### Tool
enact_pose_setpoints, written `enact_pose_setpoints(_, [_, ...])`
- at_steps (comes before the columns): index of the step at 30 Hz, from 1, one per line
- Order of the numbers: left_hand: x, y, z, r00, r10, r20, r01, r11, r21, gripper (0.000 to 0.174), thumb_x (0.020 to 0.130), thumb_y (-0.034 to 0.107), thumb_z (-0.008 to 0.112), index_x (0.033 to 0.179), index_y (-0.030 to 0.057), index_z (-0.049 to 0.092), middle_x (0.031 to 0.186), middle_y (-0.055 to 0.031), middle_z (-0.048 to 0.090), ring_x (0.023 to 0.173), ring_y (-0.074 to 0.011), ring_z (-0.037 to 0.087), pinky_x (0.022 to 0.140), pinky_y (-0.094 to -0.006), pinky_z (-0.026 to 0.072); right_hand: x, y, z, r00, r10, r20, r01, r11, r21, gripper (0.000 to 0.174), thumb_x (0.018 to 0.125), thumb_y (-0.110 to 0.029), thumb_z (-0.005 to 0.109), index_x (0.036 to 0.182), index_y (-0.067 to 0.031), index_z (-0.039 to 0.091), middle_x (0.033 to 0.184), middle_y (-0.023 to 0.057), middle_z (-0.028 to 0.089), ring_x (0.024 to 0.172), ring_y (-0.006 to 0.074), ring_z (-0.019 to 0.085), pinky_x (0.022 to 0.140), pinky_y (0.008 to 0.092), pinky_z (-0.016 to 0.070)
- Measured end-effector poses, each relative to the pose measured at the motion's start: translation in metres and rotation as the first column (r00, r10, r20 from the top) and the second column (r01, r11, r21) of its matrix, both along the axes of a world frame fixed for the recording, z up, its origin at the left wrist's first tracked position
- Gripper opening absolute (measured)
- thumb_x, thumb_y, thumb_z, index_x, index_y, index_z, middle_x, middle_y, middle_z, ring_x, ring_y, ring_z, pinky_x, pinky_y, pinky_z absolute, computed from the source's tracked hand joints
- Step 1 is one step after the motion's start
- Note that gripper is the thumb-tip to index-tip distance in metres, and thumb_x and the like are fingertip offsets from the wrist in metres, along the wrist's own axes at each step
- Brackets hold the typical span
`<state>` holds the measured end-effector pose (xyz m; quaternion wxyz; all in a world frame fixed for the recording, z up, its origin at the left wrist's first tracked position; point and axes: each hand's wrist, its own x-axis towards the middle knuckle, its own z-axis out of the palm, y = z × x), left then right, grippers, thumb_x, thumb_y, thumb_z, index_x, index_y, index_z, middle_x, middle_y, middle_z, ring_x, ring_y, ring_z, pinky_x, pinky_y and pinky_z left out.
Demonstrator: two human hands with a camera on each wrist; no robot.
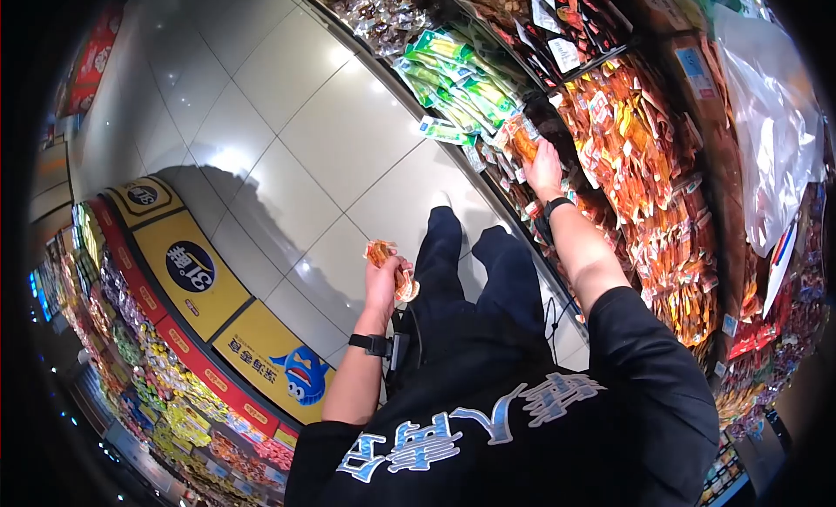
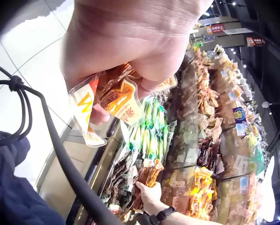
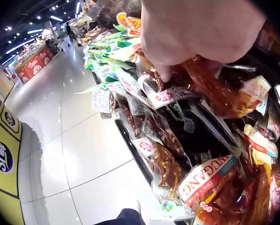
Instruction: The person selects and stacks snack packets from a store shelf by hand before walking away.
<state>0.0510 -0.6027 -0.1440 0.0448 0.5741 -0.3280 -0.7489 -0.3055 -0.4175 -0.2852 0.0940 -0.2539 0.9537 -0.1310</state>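
Observation:
My left hand (image 1: 380, 285) is held low over the floor beside my legs. It grips several small clear snack packets (image 2: 123, 101) with orange and white labels, bunched under the fingers in the left wrist view. At the shelf bin on the right, my right hand (image 1: 543, 169) pinches a clear vacuum packet of reddish-brown food (image 3: 219, 89), its end sticking out beyond the fingers. Green-and-white packets (image 1: 457, 89) lie just past that hand. Below it in the right wrist view are more brown-food packets (image 3: 165, 159) and a packet with a red-and-white label (image 3: 208, 176).
Tiered bins of orange-wrapped snacks (image 1: 623, 141) rise to the right of my arm. A clear plastic bag (image 1: 766, 115) hangs at far right. To the left stands a yellow-fronted display counter (image 1: 222, 280) with wrapped sweets. Tiled floor (image 1: 296, 176) runs between; people (image 3: 48, 37) stand far down the aisle.

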Motion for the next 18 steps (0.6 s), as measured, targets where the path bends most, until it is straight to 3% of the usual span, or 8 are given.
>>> enact_pose_setpoints(5, [-0.01, -0.001, 0.005, 0.999, -0.033, -0.003, 0.033, 0.999, -0.019, 0.016, 0.086, 0.005, 0.053, 0.102, 0.0034, 0.049, 0.084, -0.009, 0.058, 0.076, -0.0202, 0.066, 0.068, -0.034, 0.0567, -0.011, -0.001, 0.017, 0.985, -0.018, 0.17, 0.003, 0.996, 0.086, 0.047, 0.073, -0.017, 0.073, 0.111, -0.0057, 0.047, 0.113, 0.0177, 0.059, 0.109, 0.0361, 0.057, 0.092, 0.0454, 0.0481])
enact_pose_setpoints(14, [-0.02, -0.011, 0.018, 0.997, -0.049, -0.067, 0.048, 0.999, -0.015, 0.018, 0.086, 0.003, 0.052, 0.103, 0.0031, 0.048, 0.084, -0.0096, 0.058, 0.074, -0.02, 0.066, 0.065, -0.0335, 0.0568, -0.003, 0.023, 0.047, 0.984, 0.014, 0.18, 0.008, 0.992, -0.122, 0.052, 0.075, -0.018, 0.07, 0.115, -0.0015, 0.041, 0.114, 0.0252, 0.055, 0.109, 0.044, 0.054, 0.093, 0.0481, 0.0457])
enact_pose_setpoints(18, [-0.032, -0.016, 0.027, 0.991, -0.096, -0.098, 0.093, 0.995, -0.03, 0.014, 0.087, 0.005, 0.052, 0.101, 0.0044, 0.049, 0.084, -0.0091, 0.057, 0.076, -0.0222, 0.065, 0.067, -0.0357, 0.0566, 0.005, 0.036, 0.056, 0.984, 0.011, 0.18, 0.022, 0.983, -0.18, 0.05, 0.077, -0.016, 0.068, 0.117, -0.0027, 0.041, 0.116, 0.0256, 0.055, 0.11, 0.0432, 0.055, 0.093, 0.0467, 0.0455])
